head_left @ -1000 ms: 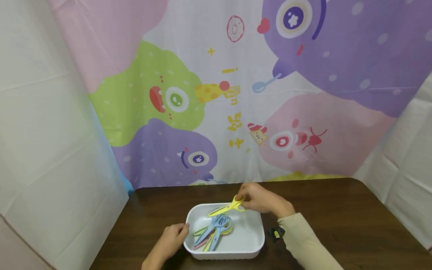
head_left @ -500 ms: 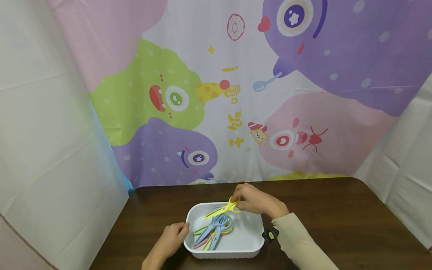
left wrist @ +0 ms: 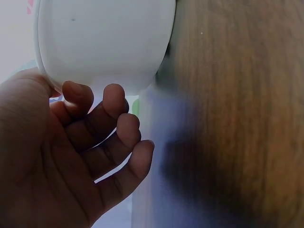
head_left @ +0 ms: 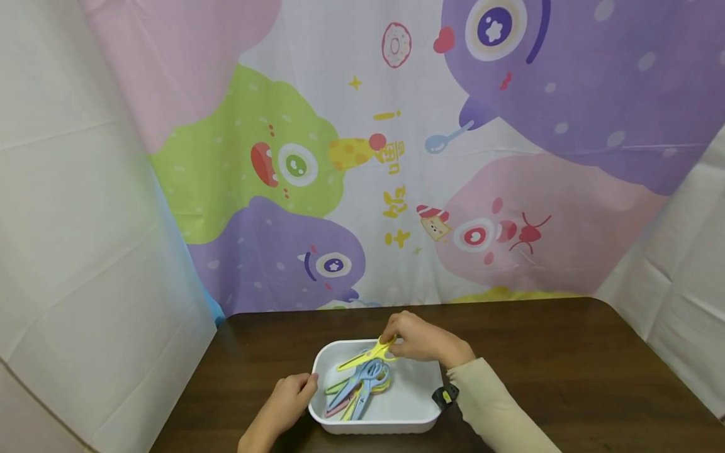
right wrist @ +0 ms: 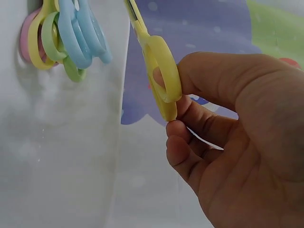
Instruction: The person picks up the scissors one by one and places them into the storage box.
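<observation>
My right hand [head_left: 421, 340] pinches a pair of yellow scissors [head_left: 362, 358] by the finger loops, blades toward the left, over the back of a white plastic tub [head_left: 416, 402]. In the right wrist view one yellow loop [right wrist: 164, 71] sits between thumb and fingers. Several scissors lie piled in the tub's left half: light blue ones [head_left: 367, 390] on top, with green, pink and yellow ones partly hidden below. At the tub's left side my left hand [head_left: 289, 399] grips the rim; the left wrist view has its curled fingers [left wrist: 128, 128] by the outer wall [left wrist: 109, 42].
A dark brown wooden table [head_left: 566, 371] carries the tub. Behind it hangs a cartoon-printed curtain [head_left: 396, 270], and white cloth [head_left: 102, 220] closes off the left side. A small black device [head_left: 445, 396] is on the right wrist.
My right hand has moved left and slightly down with the yellow scissors, bringing them nearer the pile. The left hand and the tub have stayed in place.
</observation>
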A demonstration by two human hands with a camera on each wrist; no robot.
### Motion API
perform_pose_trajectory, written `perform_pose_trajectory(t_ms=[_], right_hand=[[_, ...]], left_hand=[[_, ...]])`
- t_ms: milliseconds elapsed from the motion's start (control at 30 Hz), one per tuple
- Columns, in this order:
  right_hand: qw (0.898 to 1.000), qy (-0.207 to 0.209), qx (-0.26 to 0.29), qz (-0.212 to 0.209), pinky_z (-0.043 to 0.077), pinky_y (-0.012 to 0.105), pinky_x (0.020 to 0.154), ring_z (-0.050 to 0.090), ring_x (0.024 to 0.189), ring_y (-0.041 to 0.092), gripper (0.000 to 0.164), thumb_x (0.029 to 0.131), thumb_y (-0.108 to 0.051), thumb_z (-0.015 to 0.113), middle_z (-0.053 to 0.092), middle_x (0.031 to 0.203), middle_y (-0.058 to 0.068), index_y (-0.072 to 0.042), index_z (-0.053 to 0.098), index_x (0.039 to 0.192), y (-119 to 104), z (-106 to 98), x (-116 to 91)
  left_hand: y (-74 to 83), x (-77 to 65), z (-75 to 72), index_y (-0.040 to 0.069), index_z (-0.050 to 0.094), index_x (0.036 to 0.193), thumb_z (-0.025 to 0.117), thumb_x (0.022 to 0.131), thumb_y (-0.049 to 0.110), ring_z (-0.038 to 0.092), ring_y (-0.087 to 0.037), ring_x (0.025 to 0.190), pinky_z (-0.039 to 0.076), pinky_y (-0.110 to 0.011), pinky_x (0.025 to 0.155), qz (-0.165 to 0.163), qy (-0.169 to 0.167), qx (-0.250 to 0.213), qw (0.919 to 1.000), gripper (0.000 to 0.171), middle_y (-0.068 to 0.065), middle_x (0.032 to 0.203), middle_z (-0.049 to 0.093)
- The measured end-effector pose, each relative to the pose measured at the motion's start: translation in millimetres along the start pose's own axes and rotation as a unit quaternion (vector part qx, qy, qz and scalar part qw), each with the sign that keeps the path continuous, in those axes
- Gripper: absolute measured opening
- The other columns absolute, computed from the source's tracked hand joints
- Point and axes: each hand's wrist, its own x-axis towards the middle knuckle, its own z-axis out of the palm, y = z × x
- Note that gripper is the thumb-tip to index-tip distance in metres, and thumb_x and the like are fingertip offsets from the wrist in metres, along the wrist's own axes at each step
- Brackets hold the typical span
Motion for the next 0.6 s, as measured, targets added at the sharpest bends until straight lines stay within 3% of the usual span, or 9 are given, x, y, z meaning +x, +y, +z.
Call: perform_pose_trajectory(t_ms=[600], right_hand=[[1.000, -0.019, 0.000, 0.016, 0.050, 0.035, 0.094, 0.058, 0.099, 0.014, 0.018, 0.090, -0.009, 0.075, 0.068, 0.101, -0.002, -0.009, 0.080, 0.107, -7, 11, 8]], left_hand=[[-2.7, 2.0, 0.4, 0.015, 0.056, 0.068, 0.052, 0.106, 0.025, 0.046, -0.004, 0.052, 0.038, -0.023, 0.052, -0.003, -0.009, 0.007, 0.9999, 0.039, 0.008, 0.058, 0.050]])
